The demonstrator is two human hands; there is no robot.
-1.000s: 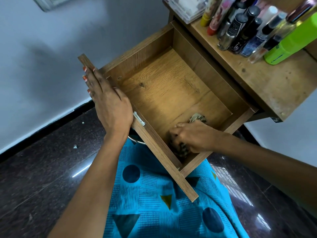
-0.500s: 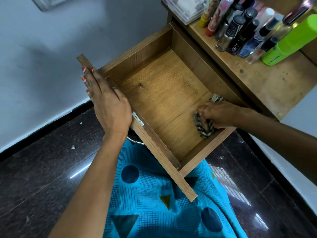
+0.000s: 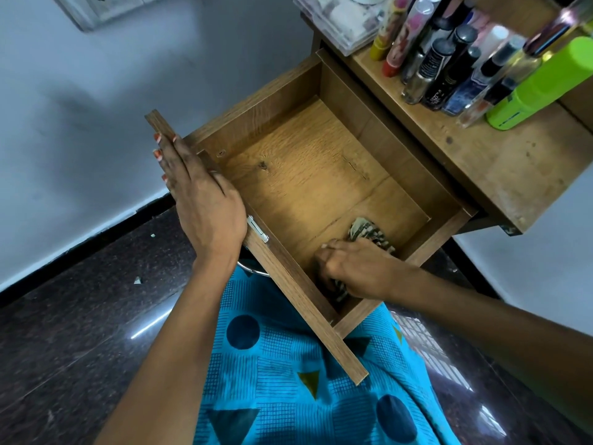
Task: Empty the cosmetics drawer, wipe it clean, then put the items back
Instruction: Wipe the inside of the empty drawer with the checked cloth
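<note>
Pressing a striped cloth onto the floor of the pulled-out wooden drawer, the right hand has its fingers curled round the bunched fabric. It sits in the drawer's right-hand corner, just behind the front panel. The left hand lies flat along the left end of that panel's top edge, fingers straight and together, grasping nothing. Beyond the drawer's back wall, cosmetic bottles and a lime-green bottle stand on the tabletop.

The person wears a bright turquoise cloth garment printed with dark blue circles, olive triangles and fine grid patches, and the left hand's fingernails carry orange-red polish.
</note>
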